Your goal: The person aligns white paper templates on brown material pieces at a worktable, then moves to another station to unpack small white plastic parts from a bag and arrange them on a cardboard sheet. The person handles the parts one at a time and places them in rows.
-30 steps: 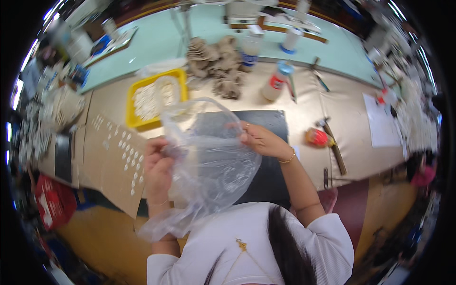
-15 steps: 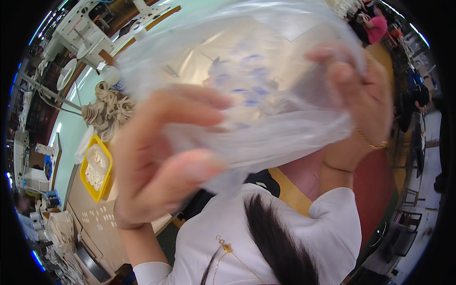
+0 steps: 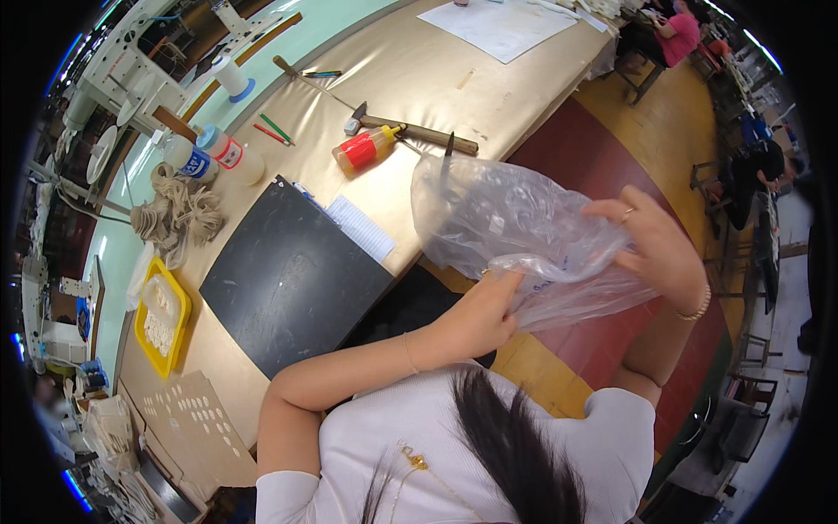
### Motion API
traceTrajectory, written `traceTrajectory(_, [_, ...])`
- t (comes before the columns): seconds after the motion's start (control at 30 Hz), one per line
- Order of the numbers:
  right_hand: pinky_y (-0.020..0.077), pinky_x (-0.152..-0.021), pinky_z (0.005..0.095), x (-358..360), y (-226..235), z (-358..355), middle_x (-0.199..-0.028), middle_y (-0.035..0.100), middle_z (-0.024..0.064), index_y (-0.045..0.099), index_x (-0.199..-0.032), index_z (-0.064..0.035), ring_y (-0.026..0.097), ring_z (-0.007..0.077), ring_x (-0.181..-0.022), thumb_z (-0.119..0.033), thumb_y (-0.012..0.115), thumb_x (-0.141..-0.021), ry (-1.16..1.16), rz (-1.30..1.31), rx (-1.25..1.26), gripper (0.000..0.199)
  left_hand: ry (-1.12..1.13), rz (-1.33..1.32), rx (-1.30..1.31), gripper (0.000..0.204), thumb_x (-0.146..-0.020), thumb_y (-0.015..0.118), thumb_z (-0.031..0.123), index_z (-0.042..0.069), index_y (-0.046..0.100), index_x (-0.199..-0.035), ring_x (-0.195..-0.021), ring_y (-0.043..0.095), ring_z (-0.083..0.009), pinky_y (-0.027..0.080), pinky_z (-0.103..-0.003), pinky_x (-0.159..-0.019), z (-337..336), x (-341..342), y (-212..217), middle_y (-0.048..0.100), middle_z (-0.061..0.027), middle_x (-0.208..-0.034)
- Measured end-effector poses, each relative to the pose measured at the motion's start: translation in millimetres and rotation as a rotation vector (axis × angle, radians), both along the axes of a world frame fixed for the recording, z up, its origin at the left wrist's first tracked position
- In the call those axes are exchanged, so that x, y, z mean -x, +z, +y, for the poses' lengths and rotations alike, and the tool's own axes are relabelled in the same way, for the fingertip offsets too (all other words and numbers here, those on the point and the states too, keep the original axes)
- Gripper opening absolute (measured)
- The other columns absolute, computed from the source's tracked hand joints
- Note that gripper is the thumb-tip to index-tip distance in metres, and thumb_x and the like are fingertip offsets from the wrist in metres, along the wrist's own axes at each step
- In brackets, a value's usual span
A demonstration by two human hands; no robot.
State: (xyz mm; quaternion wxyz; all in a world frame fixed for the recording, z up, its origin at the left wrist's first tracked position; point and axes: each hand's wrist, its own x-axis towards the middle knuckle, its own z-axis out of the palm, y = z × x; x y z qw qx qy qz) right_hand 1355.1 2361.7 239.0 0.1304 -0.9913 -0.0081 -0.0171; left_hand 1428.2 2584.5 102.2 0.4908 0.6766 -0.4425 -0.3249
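Note:
A clear plastic bag (image 3: 497, 210) with blue printing hangs in front of me, past the table's right edge. My left hand (image 3: 482, 316) is closed on the near edge of its mouth, some fingertips hidden in the folds. At the bag's right side, my right hand (image 3: 659, 249) grips the film between bent fingers and thumb. Contents of the bag cannot be made out. Beyond it on the table lie a dark pointed tool (image 3: 449, 148), a hammer (image 3: 419, 131) and a glue bottle (image 3: 362, 151) with a yellow cap.
A black board (image 3: 292, 271) lies on the gold-covered table (image 3: 323, 113) beside a folded checked cloth (image 3: 360, 227). A yellow tray (image 3: 179, 336) of small pale pieces stands at the left, near cardboard (image 3: 196, 419) with pale pieces. Behind are bottles (image 3: 229, 155) and a sewing machine (image 3: 113, 61).
The bag has come down from close before my view to the table's right edge. Both hands have moved lower with it; the left has shifted right. Tools and the black board now show.

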Motion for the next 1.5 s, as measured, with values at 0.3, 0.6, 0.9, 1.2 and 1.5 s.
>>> traceTrajectory(0.3, [0.0479,-0.064,0.0402,7,27,-40,-0.070,0.061,0.0117,0.069,-0.092,-0.0046,0.060,0.0333,-0.067,-0.013,0.071,-0.070,0.015,0.288,-0.013,0.024,-0.557,0.581,0.139,0.082,-0.073,0.051,-0.005,0.006,0.023,-0.149,-0.119,0.054,-0.0265,0.045,-0.036,-0.096,-41,6,-6,0.049,-0.0205,-0.136])
traceTrajectory(0.6, [0.0464,-0.068,0.0380,-109,-68,-12,-0.076,0.056,0.0126,0.061,-0.094,-0.0042,0.057,0.0320,-0.074,-0.029,0.065,-0.088,0.253,0.006,-0.272,0.026,0.307,-0.394,0.048,0.066,-0.067,0.054,0.001,-0.002,0.045,-0.133,-0.119,0.043,-0.0488,0.036,-0.049,-0.104,16,-77,-30,0.042,-0.0316,-0.132])
traceTrajectory(0.9, [0.0403,-0.058,0.0277,-183,-89,3,-0.065,0.050,0.0039,0.063,-0.089,0.0024,0.043,0.0099,-0.062,-0.029,0.062,-0.094,-0.010,-0.007,-0.667,0.032,0.657,-0.125,-0.037,0.044,-0.084,0.070,0.021,0.005,0.060,-0.124,-0.105,0.057,-0.0331,0.045,-0.040,-0.091,35,-119,-10,0.056,-0.0178,-0.111])
traceTrajectory(1.2, [0.0437,-0.067,0.0263,-177,-102,-14,-0.078,0.059,0.0030,0.062,-0.089,-0.0008,0.052,0.0095,-0.074,-0.022,0.063,-0.093,0.195,-0.070,-0.735,0.022,0.605,-0.770,0.132,0.037,-0.086,0.069,0.021,0.001,0.061,-0.116,-0.090,0.064,-0.0272,0.050,-0.035,-0.078,-1,-147,1,0.062,-0.0183,-0.103])
traceTrajectory(1.5, [0.0394,-0.058,0.0253,-191,-124,1,-0.066,0.049,0.0002,0.058,-0.087,-0.0002,0.044,0.0075,-0.065,-0.026,0.061,-0.096,-0.060,-0.008,-0.885,0.027,0.559,0.394,0.214,0.024,-0.099,0.056,0.024,0.001,0.055,-0.091,-0.059,0.046,-0.0063,0.039,-0.023,-0.056,-29,-164,-9,0.051,0.0016,-0.068])
